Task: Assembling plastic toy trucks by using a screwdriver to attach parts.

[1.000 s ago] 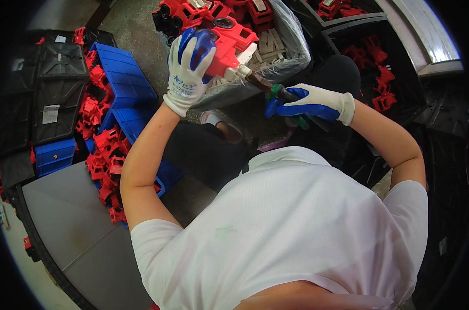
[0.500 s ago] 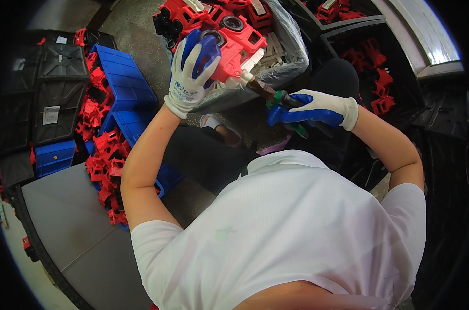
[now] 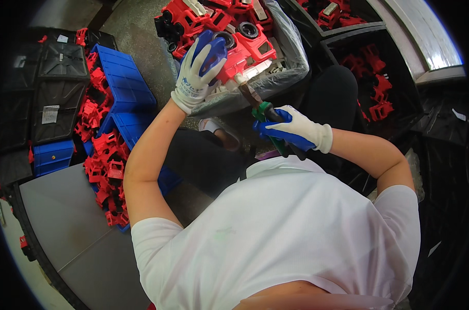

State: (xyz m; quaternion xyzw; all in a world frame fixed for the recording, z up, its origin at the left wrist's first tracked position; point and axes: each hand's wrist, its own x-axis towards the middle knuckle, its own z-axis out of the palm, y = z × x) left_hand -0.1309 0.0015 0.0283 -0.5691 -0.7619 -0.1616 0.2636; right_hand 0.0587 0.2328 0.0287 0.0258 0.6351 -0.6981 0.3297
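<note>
My left hand [image 3: 197, 75], in a white glove with blue-coated palm and fingers, grips a red plastic toy truck [image 3: 238, 61] with black wheels, over a lined bin. The fingers wrap its left side and hide part of it. My right hand [image 3: 296, 130], gloved alike, is closed round the green and black handles of a pair of pliers [image 3: 251, 97]. Their dark jaws point up and left, the tips at a small pale piece [image 3: 239, 78] by the truck's lower end. Whether the jaws grip that piece I cannot tell.
The lined bin [image 3: 291, 39] holds more red toy trucks and pale pieces. Blue crates [image 3: 125, 77] of red truck parts stand at left, beside black crates [image 3: 61, 59]. At right, a black crate [image 3: 399, 116] holds more red parts. My knee [image 3: 333, 93] is close to the bin.
The truck and my left hand have shifted slightly right, and the truck has turned a little. My right hand has moved left and down, the pliers now pointing more steeply upward.
</note>
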